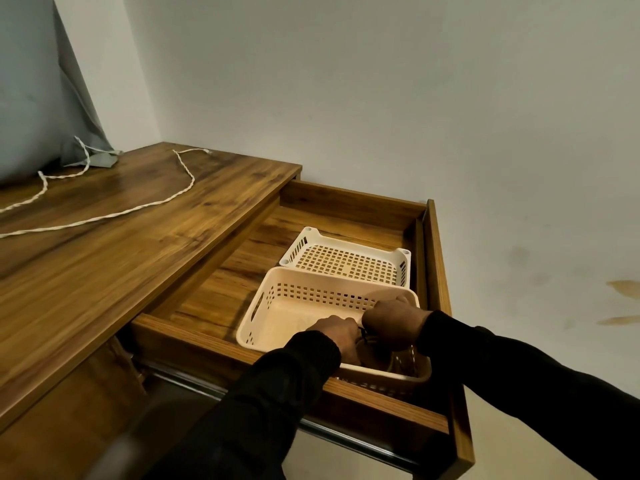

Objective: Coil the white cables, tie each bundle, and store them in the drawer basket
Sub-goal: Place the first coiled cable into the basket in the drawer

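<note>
A cream perforated basket sits in the open wooden drawer. Both my hands reach into its near right part. My left hand and my right hand are curled together over a coiled cable bundle, mostly hidden in shadow beneath them; a dark tie shows between the hands. What each finger holds is hidden. A long white twisted cable lies loose across the desk top, and a second white cable runs off to the left.
A second, shallower cream basket stands behind the first in the drawer. A grey cloth hangs at the back left over the desk. A pale wall rises behind; the drawer's right side panel borders the baskets.
</note>
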